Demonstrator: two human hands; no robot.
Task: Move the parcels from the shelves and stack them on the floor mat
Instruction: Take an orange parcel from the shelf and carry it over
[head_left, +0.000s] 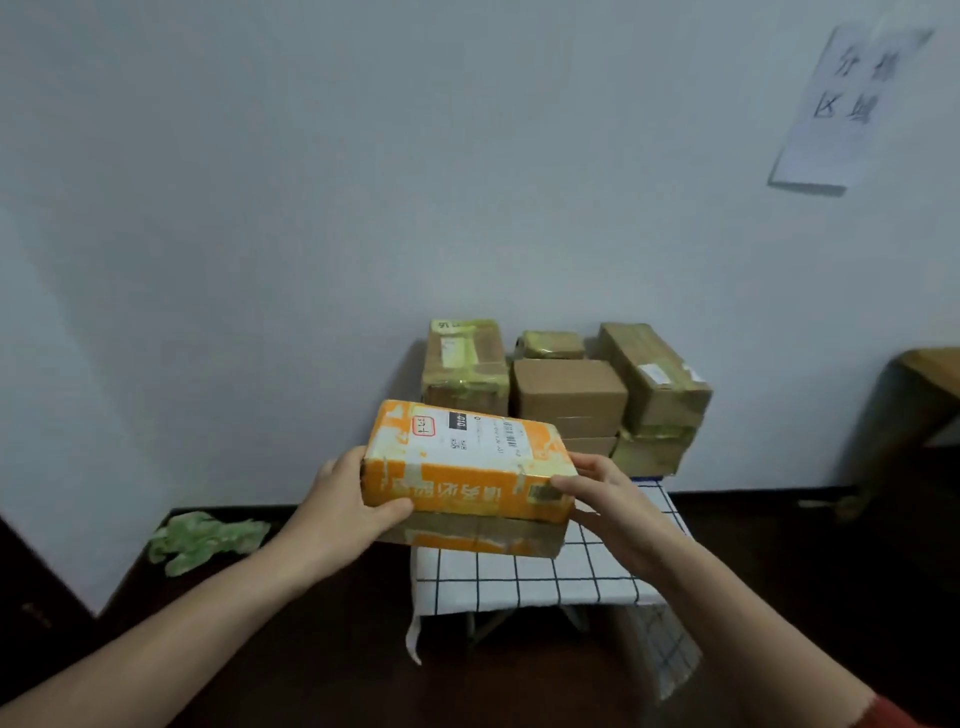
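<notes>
An orange and white cardboard parcel (467, 467) looks matt and scuffed, with peeling tape patches and a smooth paper label. At twelve o'clock, brown cardboard boxes (465, 364) shine under yellowish plastic tape, and a plain brown cardboard box (569, 395) beside them is matt. At six o'clock, a white grid-checked cloth mat (519, 577) looks soft and creased.
</notes>
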